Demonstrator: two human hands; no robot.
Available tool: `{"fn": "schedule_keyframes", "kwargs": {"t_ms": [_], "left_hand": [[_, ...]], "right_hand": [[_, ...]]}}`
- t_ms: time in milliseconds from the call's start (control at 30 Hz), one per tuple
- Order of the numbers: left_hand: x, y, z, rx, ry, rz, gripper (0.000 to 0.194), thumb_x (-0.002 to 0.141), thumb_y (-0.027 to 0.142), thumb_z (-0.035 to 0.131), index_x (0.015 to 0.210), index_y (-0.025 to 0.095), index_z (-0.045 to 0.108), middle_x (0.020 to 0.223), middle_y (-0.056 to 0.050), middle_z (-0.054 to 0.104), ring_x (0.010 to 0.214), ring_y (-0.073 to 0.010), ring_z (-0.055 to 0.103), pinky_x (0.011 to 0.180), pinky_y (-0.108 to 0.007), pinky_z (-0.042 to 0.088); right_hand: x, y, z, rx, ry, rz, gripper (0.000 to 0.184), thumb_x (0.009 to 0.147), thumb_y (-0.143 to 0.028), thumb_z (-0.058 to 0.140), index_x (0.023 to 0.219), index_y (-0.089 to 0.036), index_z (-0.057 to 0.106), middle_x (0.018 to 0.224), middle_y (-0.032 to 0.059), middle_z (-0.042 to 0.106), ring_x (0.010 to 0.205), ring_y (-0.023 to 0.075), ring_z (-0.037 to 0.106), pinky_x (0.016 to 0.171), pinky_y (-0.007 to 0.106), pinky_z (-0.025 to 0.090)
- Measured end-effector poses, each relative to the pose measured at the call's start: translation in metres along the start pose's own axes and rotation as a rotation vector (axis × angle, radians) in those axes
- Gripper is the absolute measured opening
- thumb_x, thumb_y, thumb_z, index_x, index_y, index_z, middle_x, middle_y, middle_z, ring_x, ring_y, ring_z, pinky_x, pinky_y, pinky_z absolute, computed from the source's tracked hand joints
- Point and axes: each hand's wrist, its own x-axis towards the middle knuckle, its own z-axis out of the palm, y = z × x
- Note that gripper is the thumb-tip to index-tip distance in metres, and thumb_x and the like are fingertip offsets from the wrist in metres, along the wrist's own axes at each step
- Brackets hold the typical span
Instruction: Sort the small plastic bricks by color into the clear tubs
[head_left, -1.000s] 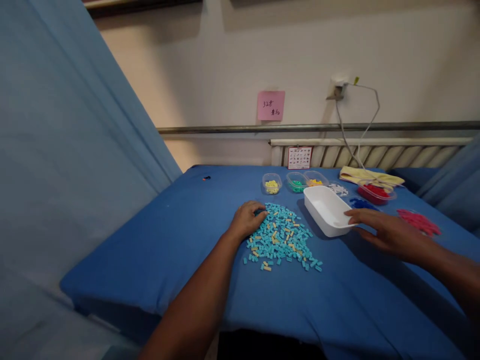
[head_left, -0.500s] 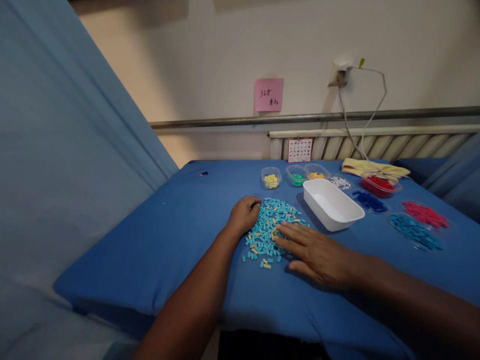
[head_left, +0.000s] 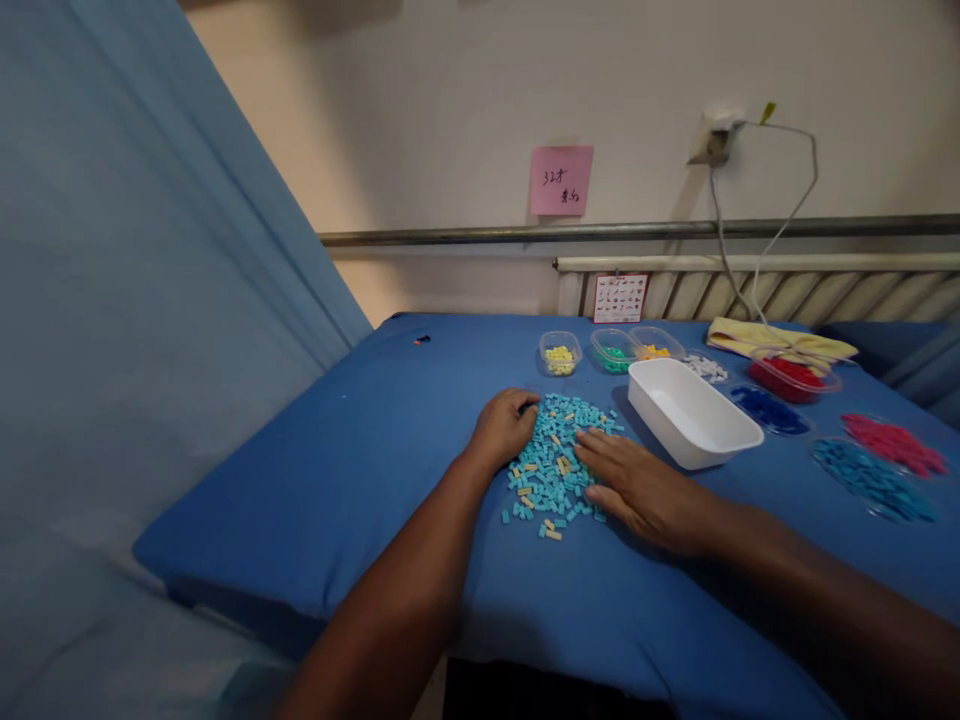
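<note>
A spread-out pile of small light-blue blocks point(head_left: 553, 485), with several pale yellow ones mixed in, lies on a blue-covered surface. At the pile's left edge rests my left hand point(head_left: 508, 430), its fingers curled inward; what they hold, if anything, is hidden. My right hand point(head_left: 637, 485) lies low against the right side of the pile, fingers stretched out and touching blocks, with no grip on them. Just beyond it stands a white plastic tub point(head_left: 694, 420) with nothing visible inside.
Clear tubs of yellow point(head_left: 559, 360), green point(head_left: 613, 360) and orange pieces point(head_left: 654, 352) stand at the back. Rightward are white, dark-blue, red point(head_left: 787, 378), pink point(head_left: 892, 443) and teal pieces point(head_left: 870, 480). A yellow cloth point(head_left: 780, 343) lies by the radiator; a small dark object point(head_left: 423, 340) lies back left.
The view has shifted, so everything sits a little further right. My right hand has drawn back slightly toward the pile's right edge, uncovering blocks. My left hand stays at the left edge.
</note>
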Motion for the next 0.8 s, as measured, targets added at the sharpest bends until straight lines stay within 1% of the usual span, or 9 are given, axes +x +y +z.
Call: {"fn": "schedule_keyframes", "kwargs": {"t_ms": [100,167,300,400,467,533,600,700,800], "left_hand": [[0.000,0.000,0.000,0.002,-0.001,-0.005,0.028,0.098,0.020,0.062,0.118,0.020,0.081,0.122,-0.009,0.081,0.118,-0.0256,0.074,0.113,-0.044,0.057],[0.001,0.000,-0.001,0.010,-0.003,-0.008,0.027,0.098,0.020,0.062,0.117,0.020,0.081,0.122,-0.008,0.081,0.119,-0.0256,0.074,0.113,-0.043,0.057],[0.001,0.001,-0.004,0.016,-0.020,0.014,0.026,0.097,0.022,0.063,0.115,0.021,0.081,0.122,-0.008,0.081,0.119,-0.0268,0.074,0.113,-0.046,0.056],[-0.002,0.004,-0.007,-0.018,-0.027,0.067,0.027,0.096,0.023,0.065,0.118,0.021,0.080,0.125,-0.009,0.080,0.123,-0.0269,0.073,0.115,-0.047,0.055],[-0.006,0.006,-0.010,-0.026,-0.058,0.130,0.029,0.096,0.027,0.068,0.122,0.022,0.080,0.131,-0.010,0.078,0.127,-0.0271,0.071,0.118,-0.047,0.053],[-0.010,0.008,-0.011,0.012,-0.121,0.180,0.033,0.097,0.033,0.072,0.128,0.024,0.079,0.141,-0.011,0.075,0.134,-0.0290,0.068,0.121,-0.050,0.050],[-0.010,0.008,-0.014,0.077,-0.160,0.182,0.039,0.097,0.039,0.073,0.134,0.025,0.077,0.148,-0.012,0.071,0.139,-0.0317,0.065,0.124,-0.055,0.047],[-0.008,0.005,-0.018,0.131,-0.112,0.123,0.043,0.100,0.043,0.070,0.137,0.023,0.075,0.148,-0.014,0.071,0.141,-0.0326,0.064,0.125,-0.056,0.045],[-0.006,0.002,-0.022,0.114,-0.052,0.071,0.041,0.105,0.044,0.062,0.137,0.021,0.075,0.143,-0.013,0.074,0.138,-0.0302,0.066,0.123,-0.053,0.049]], "right_hand": [[-0.024,-0.010,-0.007,-0.041,0.022,-0.072,0.063,0.114,-0.057,0.048,0.169,-0.025,0.050,0.179,0.0111,0.037,0.167,0.0350,0.032,0.135,0.063,0.031],[-0.031,-0.015,-0.011,-0.077,0.050,-0.150,0.056,0.115,-0.051,0.051,0.164,-0.025,0.057,0.175,0.0110,0.044,0.164,0.0339,0.040,0.135,0.062,0.034],[-0.032,-0.019,-0.011,-0.082,0.095,-0.284,0.045,0.113,-0.044,0.056,0.149,-0.020,0.069,0.164,0.0133,0.060,0.155,0.0330,0.053,0.130,0.056,0.044],[-0.031,-0.017,-0.003,-0.025,0.173,-0.328,0.041,0.113,-0.037,0.057,0.146,-0.016,0.069,0.156,0.0148,0.067,0.149,0.0312,0.060,0.126,0.054,0.049],[-0.032,-0.015,0.001,0.041,0.231,-0.364,0.038,0.113,-0.030,0.056,0.145,-0.016,0.069,0.148,0.0150,0.072,0.144,0.0280,0.064,0.122,0.050,0.053],[-0.034,-0.014,0.002,0.104,0.266,-0.397,0.033,0.112,-0.026,0.057,0.141,-0.016,0.070,0.139,0.0137,0.077,0.135,0.0251,0.070,0.116,0.045,0.056],[-0.034,-0.014,0.000,0.148,0.287,-0.432,0.028,0.111,-0.025,0.058,0.133,-0.017,0.072,0.129,0.0116,0.081,0.125,0.0234,0.075,0.111,0.042,0.059],[-0.035,-0.011,-0.005,0.184,0.330,-0.447,0.022,0.110,-0.024,0.059,0.126,-0.018,0.074,0.121,0.0102,0.081,0.116,0.0228,0.076,0.105,0.040,0.060],[-0.036,-0.005,-0.009,0.150,0.345,-0.368,0.019,0.111,-0.023,0.059,0.122,-0.019,0.074,0.114,0.0097,0.081,0.108,0.0234,0.075,0.097,0.041,0.060]]}}
